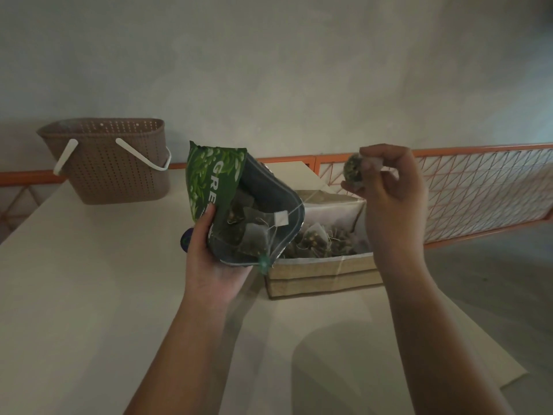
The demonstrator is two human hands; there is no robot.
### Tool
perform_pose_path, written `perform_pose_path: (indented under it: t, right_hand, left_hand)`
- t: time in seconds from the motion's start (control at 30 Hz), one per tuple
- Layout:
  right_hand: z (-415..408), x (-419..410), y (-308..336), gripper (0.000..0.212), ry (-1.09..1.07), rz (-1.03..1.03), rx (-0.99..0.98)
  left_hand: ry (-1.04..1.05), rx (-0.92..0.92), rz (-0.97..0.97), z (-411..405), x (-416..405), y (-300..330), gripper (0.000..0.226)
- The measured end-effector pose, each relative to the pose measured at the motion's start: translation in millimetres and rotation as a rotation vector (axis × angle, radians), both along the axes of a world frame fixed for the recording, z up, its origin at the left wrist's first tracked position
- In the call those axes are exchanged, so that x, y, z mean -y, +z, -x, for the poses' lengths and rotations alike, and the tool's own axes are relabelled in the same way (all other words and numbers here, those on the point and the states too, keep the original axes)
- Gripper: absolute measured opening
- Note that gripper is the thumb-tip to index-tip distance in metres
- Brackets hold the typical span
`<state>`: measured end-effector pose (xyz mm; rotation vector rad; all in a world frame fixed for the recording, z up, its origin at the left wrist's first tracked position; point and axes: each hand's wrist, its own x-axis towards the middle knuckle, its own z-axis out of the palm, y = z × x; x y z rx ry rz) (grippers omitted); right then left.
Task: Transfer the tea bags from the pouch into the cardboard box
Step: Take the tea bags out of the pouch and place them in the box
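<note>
My left hand (pixel 209 259) grips a green tea pouch (pixel 215 178) from below, its open mouth tilted toward me. Several tea bags (pixel 254 235) with strings and a white tag show inside it. My right hand (pixel 389 187) pinches one tea bag (pixel 353 169) in the air, above the right end of the cardboard box. The open cardboard box (pixel 323 275) stands on the table just right of the pouch, with several tea bags (pixel 323 241) lying inside. The pouch hides the box's left part.
A brown perforated basket (pixel 113 163) with white handles stands at the back left of the white table (pixel 74 295). An orange wire-mesh rail (pixel 478 190) runs along the back and right. The table's right edge drops off near my right forearm.
</note>
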<state>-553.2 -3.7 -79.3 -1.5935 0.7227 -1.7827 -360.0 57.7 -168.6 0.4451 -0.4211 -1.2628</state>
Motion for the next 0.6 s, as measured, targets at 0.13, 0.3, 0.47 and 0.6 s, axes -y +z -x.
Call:
perform_pose_path:
  t: [0.13,0.3,0.47,0.6]
  right_hand:
    - [0,19,-16,0.023,-0.079,-0.034,-0.296]
    - [-8,21,-38,0.016,-0.092,-0.078,-0.446]
    - [-11,22,-59,0.02,-0.121,-0.123,-0.567]
    - [-16,5,-63,0.018,-0.063,-0.16,-0.461]
  left_hand:
    - [0.015,-0.048,0.004,4,-1,5,0.06]
    - [0.029,-0.052,-0.034,4,0,6,0.053]
    - [0.016,-0.029,-0.034,5,-2,8,0.064]
    - [0.035,-0.026,-0.057,5,-2,9,0.06]
